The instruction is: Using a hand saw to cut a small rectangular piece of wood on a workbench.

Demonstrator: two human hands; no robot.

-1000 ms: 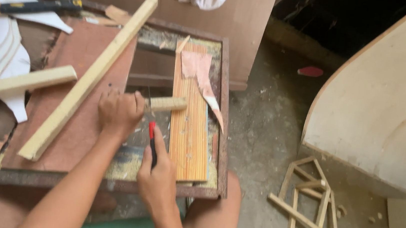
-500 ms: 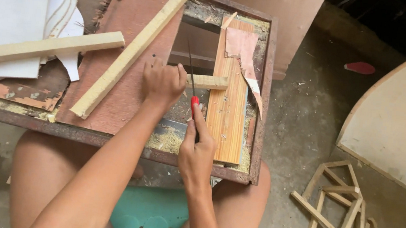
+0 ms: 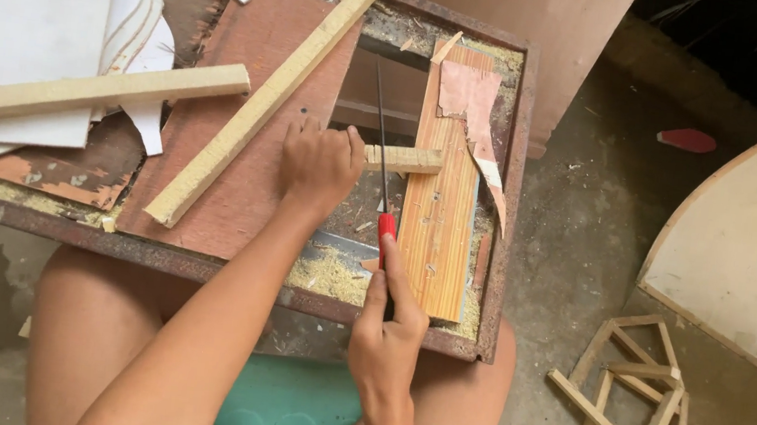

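The person's left hand (image 3: 318,164) presses down on a short wooden stick (image 3: 405,159), its fingers (image 3: 312,131) curled shut over the stick's left end, so that only the right part of the stick shows, resting crosswise on a ribbed wooden panel (image 3: 437,237). The right hand (image 3: 388,331) is closed around the red handle (image 3: 386,227) of a thin saw blade (image 3: 380,128), index finger stretched along the handle. The blade runs away from the person and crosses the stick just to the right of the left hand's thumb, touching the wood there. All of this sits on a rusty metal-framed desk (image 3: 507,189) strewn with sawdust. To the left, two long wooden battens (image 3: 269,98) lie over a reddish-brown board (image 3: 233,169), well apart from the cut. On the floor at the right stands a small frame of wooden sticks (image 3: 635,399).
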